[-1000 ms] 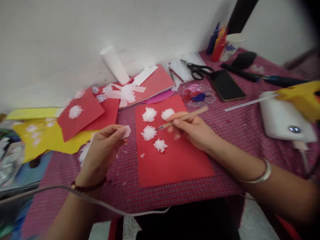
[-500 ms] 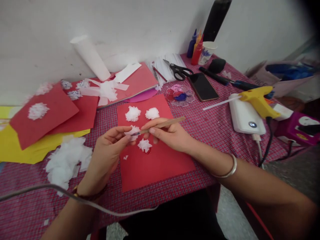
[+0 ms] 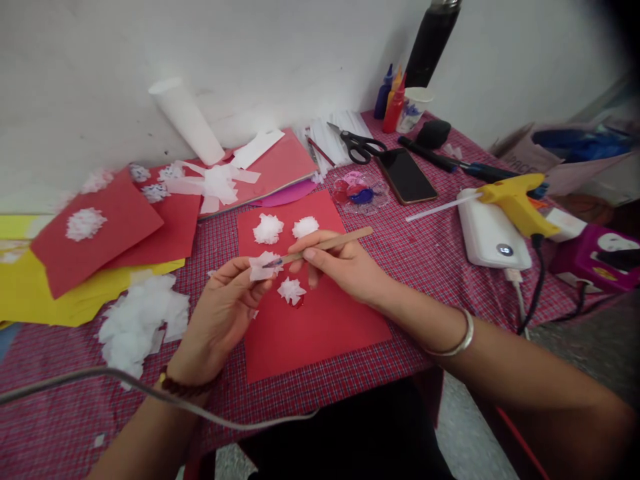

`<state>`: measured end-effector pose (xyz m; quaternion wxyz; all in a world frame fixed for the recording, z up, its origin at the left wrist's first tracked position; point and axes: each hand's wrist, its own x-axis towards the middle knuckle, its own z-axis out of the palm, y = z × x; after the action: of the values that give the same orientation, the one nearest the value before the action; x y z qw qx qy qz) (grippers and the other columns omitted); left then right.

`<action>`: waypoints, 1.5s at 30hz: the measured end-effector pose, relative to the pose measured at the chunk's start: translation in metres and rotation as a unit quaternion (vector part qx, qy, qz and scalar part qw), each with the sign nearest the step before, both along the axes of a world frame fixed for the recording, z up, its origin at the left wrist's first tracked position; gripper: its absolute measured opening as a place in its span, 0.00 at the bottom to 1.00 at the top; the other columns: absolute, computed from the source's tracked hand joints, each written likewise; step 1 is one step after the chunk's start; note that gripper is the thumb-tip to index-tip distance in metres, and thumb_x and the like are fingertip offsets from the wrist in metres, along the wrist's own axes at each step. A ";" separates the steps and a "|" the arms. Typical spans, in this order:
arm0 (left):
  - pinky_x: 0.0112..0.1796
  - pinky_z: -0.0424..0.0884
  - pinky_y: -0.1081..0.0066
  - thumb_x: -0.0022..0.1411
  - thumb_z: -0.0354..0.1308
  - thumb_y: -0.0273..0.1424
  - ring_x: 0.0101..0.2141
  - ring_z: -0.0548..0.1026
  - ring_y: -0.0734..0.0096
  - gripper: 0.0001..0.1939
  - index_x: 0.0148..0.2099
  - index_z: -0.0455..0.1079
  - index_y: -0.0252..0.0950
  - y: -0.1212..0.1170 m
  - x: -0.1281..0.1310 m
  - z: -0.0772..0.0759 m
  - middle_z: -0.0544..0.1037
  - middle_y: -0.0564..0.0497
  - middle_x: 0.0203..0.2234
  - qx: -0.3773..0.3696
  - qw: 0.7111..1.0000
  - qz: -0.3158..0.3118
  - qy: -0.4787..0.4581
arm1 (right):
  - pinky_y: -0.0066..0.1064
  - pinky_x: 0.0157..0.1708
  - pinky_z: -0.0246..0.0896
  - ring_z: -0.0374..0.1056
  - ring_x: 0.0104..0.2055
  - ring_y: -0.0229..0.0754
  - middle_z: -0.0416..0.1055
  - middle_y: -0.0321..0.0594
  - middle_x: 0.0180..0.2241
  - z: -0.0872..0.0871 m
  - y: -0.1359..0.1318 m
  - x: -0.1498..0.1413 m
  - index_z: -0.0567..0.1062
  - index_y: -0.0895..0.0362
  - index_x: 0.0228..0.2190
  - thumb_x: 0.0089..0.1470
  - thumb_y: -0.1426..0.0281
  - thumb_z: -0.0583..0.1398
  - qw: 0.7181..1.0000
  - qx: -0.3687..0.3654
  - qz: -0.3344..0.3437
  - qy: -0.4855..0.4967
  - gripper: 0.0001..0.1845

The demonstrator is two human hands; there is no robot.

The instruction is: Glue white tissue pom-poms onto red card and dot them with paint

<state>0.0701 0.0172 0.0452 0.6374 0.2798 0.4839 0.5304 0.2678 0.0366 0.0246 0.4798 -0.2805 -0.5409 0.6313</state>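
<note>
Over the red sheet's (image 3: 320,340) left part, left hand (image 3: 217,317) pinching tissue (image 3: 257,272), just left of right hand (image 3: 345,268), which grips a stick (image 3: 353,236), long axis slanting far-right to near-left, tip at the tissue.

A small white tissue-paper piece (image 3: 257,272) is pinched between the thumb and fingers of the left hand (image 3: 225,303), with the dark, bluish tip of a slender wooden stick (image 3: 357,235) laid against it. The pale stick slants up to the right from that tip, held like a pen in the right hand (image 3: 343,267). Beneath them a red paper sheet (image 3: 320,343) lies flat, bearing four ruffled white tissue-paper tufts (image 3: 268,229), one partly hidden behind the held piece and the lowest beside a glossy red spot (image 3: 299,303).
</note>
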 end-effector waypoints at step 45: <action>0.24 0.63 0.69 0.57 0.57 0.35 0.20 0.70 0.70 0.07 0.28 0.68 0.40 0.006 0.011 -0.010 0.72 0.55 0.18 0.197 0.711 -0.249 0.628 | 0.21 0.17 0.57 0.62 0.16 0.31 0.69 0.30 0.16 0.000 0.024 0.012 0.68 0.57 0.22 0.59 0.80 0.55 0.978 -0.053 0.028 -0.200 0.14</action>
<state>0.0811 0.0230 0.0347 0.2262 0.7775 0.5704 0.1381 0.2799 0.0603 0.0244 0.3285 -0.4108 -0.5995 0.6032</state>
